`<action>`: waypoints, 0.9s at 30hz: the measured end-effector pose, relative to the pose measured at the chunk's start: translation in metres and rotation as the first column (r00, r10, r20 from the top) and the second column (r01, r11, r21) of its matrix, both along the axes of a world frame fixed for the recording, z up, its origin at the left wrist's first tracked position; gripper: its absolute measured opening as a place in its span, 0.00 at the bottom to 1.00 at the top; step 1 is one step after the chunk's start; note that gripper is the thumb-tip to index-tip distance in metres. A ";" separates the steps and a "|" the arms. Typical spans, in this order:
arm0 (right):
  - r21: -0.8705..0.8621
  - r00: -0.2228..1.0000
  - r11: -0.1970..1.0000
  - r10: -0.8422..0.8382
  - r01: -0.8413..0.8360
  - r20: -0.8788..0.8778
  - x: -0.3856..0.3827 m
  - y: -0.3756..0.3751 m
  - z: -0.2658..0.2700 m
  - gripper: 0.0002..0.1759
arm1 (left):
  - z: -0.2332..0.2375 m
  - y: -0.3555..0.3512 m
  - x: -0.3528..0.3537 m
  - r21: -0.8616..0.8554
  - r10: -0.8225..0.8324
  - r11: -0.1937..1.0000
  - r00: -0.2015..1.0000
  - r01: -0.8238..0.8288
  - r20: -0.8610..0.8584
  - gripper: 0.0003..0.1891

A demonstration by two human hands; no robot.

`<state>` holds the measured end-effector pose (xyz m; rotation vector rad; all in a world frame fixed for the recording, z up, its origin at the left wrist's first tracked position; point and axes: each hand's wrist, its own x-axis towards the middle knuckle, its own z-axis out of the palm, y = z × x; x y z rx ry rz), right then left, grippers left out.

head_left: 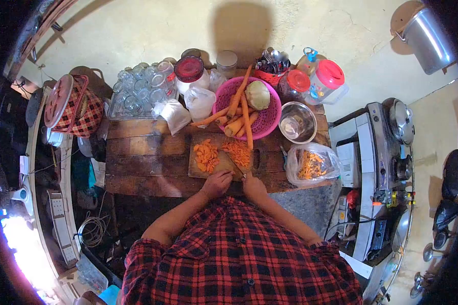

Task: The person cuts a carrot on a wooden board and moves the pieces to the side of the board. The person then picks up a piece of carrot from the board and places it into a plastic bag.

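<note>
A wooden cutting board (pixel 196 170) lies near the table's front edge. On it are two piles of cut carrot, coarser pieces (pixel 206 155) on the left and finer shreds (pixel 237 152) on the right. My right hand (pixel 254 187) is closed round the handle of a knife (pixel 233 161), whose blade slants up-left over the board between the piles. My left hand (pixel 218 184) rests at the board's front edge, fingers bent and pressed together; whatever they may hold is too small to make out. Behind the board, a pink basket (pixel 276 122) holds several whole carrots (pixel 237 96) and a cabbage (pixel 258 95).
Right of the board are a clear plastic bag (pixel 324 158) with carrot pieces and a steel bowl (pixel 309 133). A tray of glass cups (pixel 142 91), plastic bags (pixel 174 116) and lidded jars (pixel 190 70) stand at the back left. A stove (pixel 379 132) is on the right.
</note>
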<state>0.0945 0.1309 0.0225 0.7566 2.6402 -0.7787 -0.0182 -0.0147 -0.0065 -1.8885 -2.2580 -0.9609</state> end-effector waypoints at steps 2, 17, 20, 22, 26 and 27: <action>-0.051 1.000 0.998 -0.028 0.027 -0.004 0.003 0.000 -0.001 0.18 | 0.000 0.000 0.001 0.006 0.008 1.000 1.000 -0.008 0.020 0.14; -0.083 0.996 0.996 -0.016 0.023 0.084 0.004 -0.011 0.018 0.17 | -0.013 -0.004 -0.001 -0.007 -0.020 1.000 0.999 0.020 0.025 0.14; -0.064 0.992 0.997 -0.043 0.051 0.117 0.004 -0.014 0.009 0.17 | -0.010 -0.004 -0.001 -0.001 -0.017 1.000 1.000 0.017 -0.019 0.14; -0.072 0.992 0.995 -0.063 0.071 0.113 0.000 -0.015 0.002 0.17 | -0.011 -0.003 -0.002 0.011 -0.024 1.000 1.000 0.024 -0.010 0.14; -0.096 1.000 0.995 -0.004 0.004 0.000 -0.003 -0.008 0.003 0.17 | -0.017 -0.002 0.000 -0.029 -0.014 0.999 1.000 0.014 0.003 0.13; -0.095 1.000 0.995 -0.005 0.005 0.000 -0.003 -0.009 0.008 0.17 | -0.020 -0.001 -0.001 -0.028 -0.015 0.999 1.000 0.015 0.002 0.13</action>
